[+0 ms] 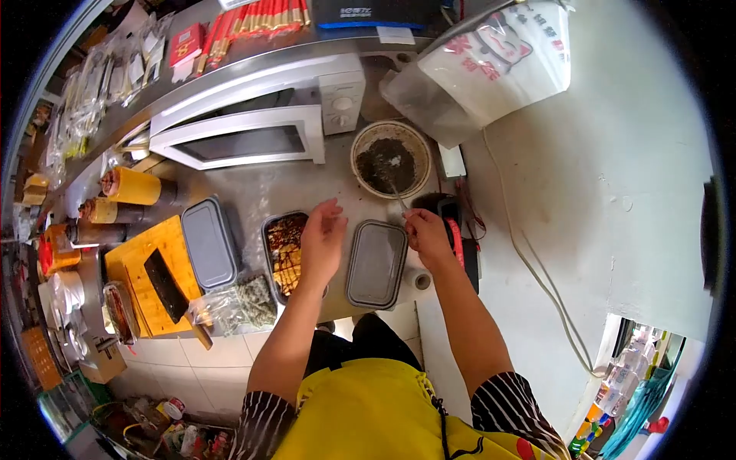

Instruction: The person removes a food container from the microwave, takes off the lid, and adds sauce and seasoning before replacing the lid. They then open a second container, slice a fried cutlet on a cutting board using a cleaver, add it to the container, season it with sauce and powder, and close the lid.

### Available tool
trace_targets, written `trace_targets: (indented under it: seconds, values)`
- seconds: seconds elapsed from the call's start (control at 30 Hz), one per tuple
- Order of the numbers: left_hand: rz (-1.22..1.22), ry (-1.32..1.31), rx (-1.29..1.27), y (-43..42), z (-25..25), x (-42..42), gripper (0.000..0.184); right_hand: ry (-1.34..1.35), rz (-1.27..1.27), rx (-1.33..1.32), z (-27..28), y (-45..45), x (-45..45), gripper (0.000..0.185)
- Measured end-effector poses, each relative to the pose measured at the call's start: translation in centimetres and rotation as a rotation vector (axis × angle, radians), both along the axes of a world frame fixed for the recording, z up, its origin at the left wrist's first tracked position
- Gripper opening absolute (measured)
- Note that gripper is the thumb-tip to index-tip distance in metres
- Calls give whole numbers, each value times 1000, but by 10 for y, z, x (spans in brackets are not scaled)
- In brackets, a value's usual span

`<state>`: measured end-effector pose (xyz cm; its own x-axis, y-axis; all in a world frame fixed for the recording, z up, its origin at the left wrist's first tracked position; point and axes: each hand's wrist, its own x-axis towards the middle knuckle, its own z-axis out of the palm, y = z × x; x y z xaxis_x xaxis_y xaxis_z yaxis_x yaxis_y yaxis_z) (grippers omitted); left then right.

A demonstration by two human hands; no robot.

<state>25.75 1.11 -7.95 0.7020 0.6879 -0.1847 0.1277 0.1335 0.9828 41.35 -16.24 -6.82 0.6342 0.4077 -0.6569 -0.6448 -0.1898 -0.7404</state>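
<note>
My right hand [428,234] is closed on the thin handle of a spoon [400,201], whose far end dips into a round tub [357,170] of dark, crumbly seasoning. A paler patch lies in the middle of the seasoning. My left hand [325,239], fingers apart and holding nothing, hovers beside a rectangular takeaway container [268,264]. Inside that container is golden food [287,261] striped with dark sauce, partly hidden by my left forearm. Between my arms lies a grey rectangular container or lid [376,264]; which one, I cannot tell.
A microwave [253,130] with its door ajar stands behind. To the left are a cutting board [126,264] with a dark-bladed knife [165,284], another grey container or lid [208,244], sauce bottles [136,186] and a plastic bag [257,300]. A plastic carrier bag [491,73] hangs by the right wall.
</note>
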Motion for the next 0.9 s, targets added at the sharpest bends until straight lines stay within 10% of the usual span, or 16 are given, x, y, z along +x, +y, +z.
trace_targets:
  seconds: [0.33,0.9]
  values:
    - [-50,169,290,-23,46,-159,34,0,66,9,49,-8,-81,14]
    - [-397,543,665,-43,36,-215,92,44,202,-100,33,8,-274,19]
